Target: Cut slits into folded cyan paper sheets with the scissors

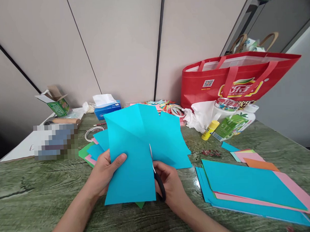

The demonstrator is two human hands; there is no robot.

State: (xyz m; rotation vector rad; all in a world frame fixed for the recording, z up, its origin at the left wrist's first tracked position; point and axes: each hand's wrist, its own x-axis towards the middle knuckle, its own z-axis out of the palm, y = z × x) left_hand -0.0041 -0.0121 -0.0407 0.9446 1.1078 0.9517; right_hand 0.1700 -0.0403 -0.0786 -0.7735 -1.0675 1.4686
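Observation:
A sheet of bright blue paper point(132, 178) is held up over the table, with creases across its upper part. My left hand point(106, 173) grips its left edge, thumb on the front and fingers hidden behind. In my right hand point(169, 180) is a pair of black-handled scissors point(160, 186), fingers wrapped round the handles. The blades stand within a cut running up from the sheet's bottom edge, partly hidden by the paper. Right of the cut, the blue paper spreads away to the right. Behind the sheet, more blue, pink and green papers point(86, 153) stick out at the left.
A stack of coloured paper point(250, 183) lies at the right. Farther back stand a yellow glue stick point(210, 130), a green carton point(229, 126), a red bag point(197, 86) and a blue tissue box point(108, 110). A roll of tape point(94, 128) lies left of the sheet.

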